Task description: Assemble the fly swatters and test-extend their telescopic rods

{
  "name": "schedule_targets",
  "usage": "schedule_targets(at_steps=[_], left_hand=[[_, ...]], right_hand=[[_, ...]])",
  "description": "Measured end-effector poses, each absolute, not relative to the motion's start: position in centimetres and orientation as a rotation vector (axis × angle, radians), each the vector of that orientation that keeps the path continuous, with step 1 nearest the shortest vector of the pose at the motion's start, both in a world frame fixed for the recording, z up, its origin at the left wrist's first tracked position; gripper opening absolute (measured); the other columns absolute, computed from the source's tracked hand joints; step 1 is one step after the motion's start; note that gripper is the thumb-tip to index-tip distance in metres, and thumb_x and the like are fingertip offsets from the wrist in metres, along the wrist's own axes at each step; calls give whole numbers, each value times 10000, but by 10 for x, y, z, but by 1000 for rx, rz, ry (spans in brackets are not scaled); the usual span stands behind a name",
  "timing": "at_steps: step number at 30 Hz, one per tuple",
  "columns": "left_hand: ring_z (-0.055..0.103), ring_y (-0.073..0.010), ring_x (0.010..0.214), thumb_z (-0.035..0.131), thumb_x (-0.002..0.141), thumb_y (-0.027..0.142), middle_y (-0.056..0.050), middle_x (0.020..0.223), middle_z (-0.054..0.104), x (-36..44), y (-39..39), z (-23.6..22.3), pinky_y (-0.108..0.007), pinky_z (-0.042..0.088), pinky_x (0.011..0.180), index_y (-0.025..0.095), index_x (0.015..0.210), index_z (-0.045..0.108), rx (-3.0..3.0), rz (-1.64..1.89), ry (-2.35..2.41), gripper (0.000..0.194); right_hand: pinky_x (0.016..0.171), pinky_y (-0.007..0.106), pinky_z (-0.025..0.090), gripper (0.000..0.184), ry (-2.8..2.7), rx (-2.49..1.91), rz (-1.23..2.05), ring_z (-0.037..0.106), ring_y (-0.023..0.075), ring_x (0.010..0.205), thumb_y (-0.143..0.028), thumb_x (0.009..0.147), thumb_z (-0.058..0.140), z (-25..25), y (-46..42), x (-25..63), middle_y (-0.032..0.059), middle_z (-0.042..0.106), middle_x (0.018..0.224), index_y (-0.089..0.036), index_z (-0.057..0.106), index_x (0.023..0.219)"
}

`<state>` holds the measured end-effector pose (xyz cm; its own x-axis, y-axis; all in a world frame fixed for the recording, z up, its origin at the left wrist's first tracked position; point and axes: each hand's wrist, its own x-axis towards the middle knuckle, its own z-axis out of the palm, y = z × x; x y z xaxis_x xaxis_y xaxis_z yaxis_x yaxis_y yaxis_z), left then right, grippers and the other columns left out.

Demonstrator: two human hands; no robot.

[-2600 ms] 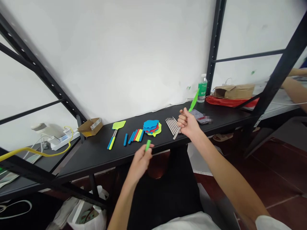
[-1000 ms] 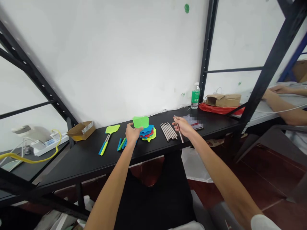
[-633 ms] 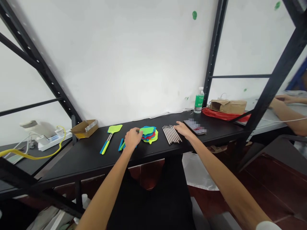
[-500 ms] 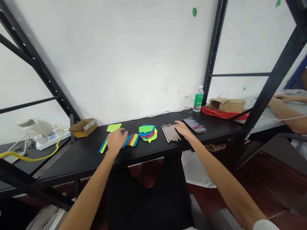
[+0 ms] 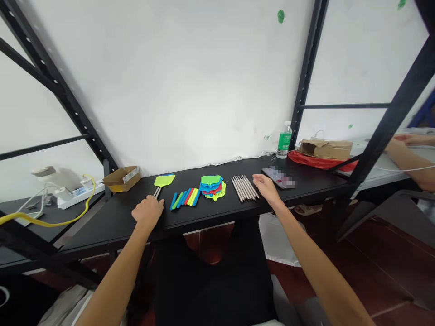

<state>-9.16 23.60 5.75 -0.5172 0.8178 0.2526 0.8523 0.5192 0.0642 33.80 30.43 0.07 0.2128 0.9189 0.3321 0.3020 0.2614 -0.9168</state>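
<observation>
My left hand (image 5: 148, 212) is closed over the handles of two fly swatters lying on the black table; it hides those handles. Their metal shafts and the yellow head (image 5: 164, 180) show beyond my fingers. Right of that hand lies a row of blue, green, red and yellow handle grips (image 5: 185, 198). A stack of loose swatter heads (image 5: 211, 185), green on top, sits beside the row. Several metal rods (image 5: 244, 188) lie side by side farther right. My right hand (image 5: 267, 188) rests just right of the rods, fingers loosely stretched, holding nothing.
Behind my right hand lie a phone (image 5: 277, 176) and a water bottle (image 5: 284, 140). A small open cardboard box (image 5: 121, 179) is at the table's left end. Black rack posts (image 5: 307, 63) flank the table. At far right, another person's arm (image 5: 413, 158) shows.
The green swatter head has gone onto the stack and a green grip into the row. My right hand has let go of a rod. My left hand has moved left onto the swatter handles.
</observation>
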Motion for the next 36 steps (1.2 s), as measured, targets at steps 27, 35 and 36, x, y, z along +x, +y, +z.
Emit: schedule_targets(at_steps=[27,35,36], left_hand=[[646,-290,828,390,948,226,-160,925,641,160,148,68,-361,408,739,185,1101,556,-2434,-1046,-1937,230],[375,-128,507,477,936,397,17,637,432,158,130,72,-269,251,524,225,780,449,-2925,-1680,-1949,233],[321,-107,480,488,927,429,34,632,402,156,128,75,-251,221,490,224,784,446,-3042,-1826,-2035,253]], right_hand=[[507,251,413,316,-631,-515,1481,394,107,444,-501,836,651,94,201,256,-85,372,494,-252,460,868],[349,226,201,418,-645,-483,1570,61,67,372,-579,841,660,97,201,276,-138,116,410,-235,437,758],[347,222,199,416,-662,-460,1577,61,64,368,-578,841,662,99,200,278,-139,115,412,-235,441,761]])
